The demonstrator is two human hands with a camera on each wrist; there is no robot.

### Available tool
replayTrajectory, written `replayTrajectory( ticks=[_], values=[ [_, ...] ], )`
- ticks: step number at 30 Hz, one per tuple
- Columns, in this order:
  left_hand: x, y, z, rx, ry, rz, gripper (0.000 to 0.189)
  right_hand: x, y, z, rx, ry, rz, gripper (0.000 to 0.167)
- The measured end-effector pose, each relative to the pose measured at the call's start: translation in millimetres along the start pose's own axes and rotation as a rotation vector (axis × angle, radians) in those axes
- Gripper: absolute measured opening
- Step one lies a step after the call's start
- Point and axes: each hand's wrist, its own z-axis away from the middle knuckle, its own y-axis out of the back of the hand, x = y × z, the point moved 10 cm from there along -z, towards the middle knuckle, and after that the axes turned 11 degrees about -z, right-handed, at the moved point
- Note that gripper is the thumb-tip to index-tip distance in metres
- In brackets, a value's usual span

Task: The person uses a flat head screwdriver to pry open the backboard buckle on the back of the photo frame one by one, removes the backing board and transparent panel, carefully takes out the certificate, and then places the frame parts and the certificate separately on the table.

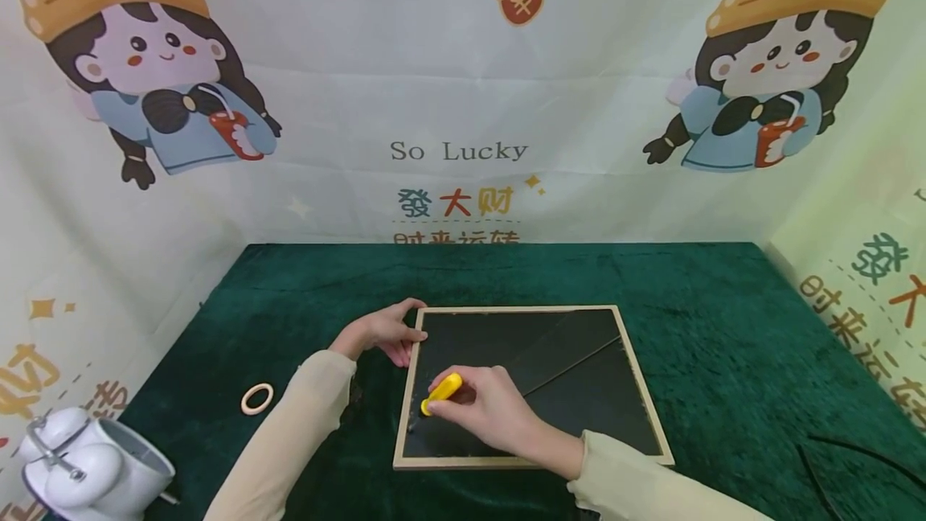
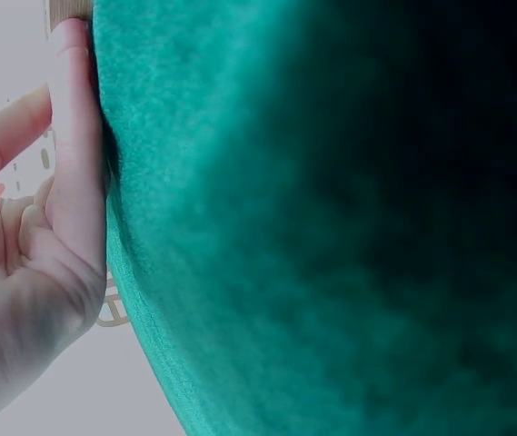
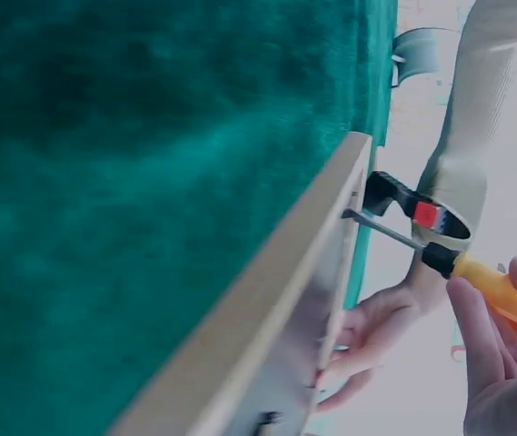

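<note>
A wooden-rimmed picture frame [image 1: 644, 384] with a black panel [image 1: 470, 336] lies flat on green cloth. My left hand [image 1: 383, 334] grips its left rim near the far corner, thumb over the edge. In the left wrist view, one finger of that hand [image 2: 81, 163] stretches along the cloth to the wood. My right hand [image 1: 499, 408] holds a screwdriver [image 3: 490, 286] by its yellow handle above the panel's near-left part. In the right wrist view the metal shaft [image 3: 385, 230] reaches down to the frame's inner edge, its tip right at the wood.
To the left lies a small wooden ring [image 1: 244, 402]. A white twin-bell clock [image 1: 79, 469] stands at the lower left. Thin black strips [image 1: 817, 481] lie at the lower right. One thin dark line [image 1: 571, 367] runs slantwise over the panel. Printed curtains [image 1: 463, 87] enclose the table.
</note>
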Motion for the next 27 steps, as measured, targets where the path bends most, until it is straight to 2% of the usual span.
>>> replayTrajectory(
  ticks=[5,9,14,16,19,24,26,27],
  values=[
    [-0.9,0.7,-0.3,-0.004,-0.005,-0.001,0.053,-22.5,-13.2,-12.5,-0.039,0.074,0.189,0.013],
    [-1.9,-0.1,-1.5,-0.011,-0.007,-0.004,0.054,-35.5,-25.8,-20.1,-0.072,0.091,0.313,0.014],
    [-1.9,-0.5,-1.3,-0.014,0.004,-0.003,0.055,-43.3,-36.9,-23.6,-0.1,0.1,0.386,0.015],
    [-1.4,-0.5,-0.8,-0.013,0.008,-0.004,0.056,-42.2,-35.9,-23.5,-0.099,0.1,0.377,0.016],
    [0.3,-0.5,-0.6,-0.012,0.005,-0.004,0.056,-27.7,-21.2,-20.9,-0.061,0.03,0.247,0.016],
    [0.0,-0.7,-0.1,-0.02,0.015,0.011,0.055,22.1,12.3,-0.9,0.051,-0.255,-0.232,0.023],
    [-0.9,-0.2,0.0,-0.022,0.017,0.017,0.055,37.0,17.3,9.1,0.077,-0.328,-0.363,0.027],
    [-1.2,0.1,0.1,-0.022,0.017,0.02,0.055,41.5,18.1,12.5,0.08,-0.339,-0.397,0.028]
  ],
)
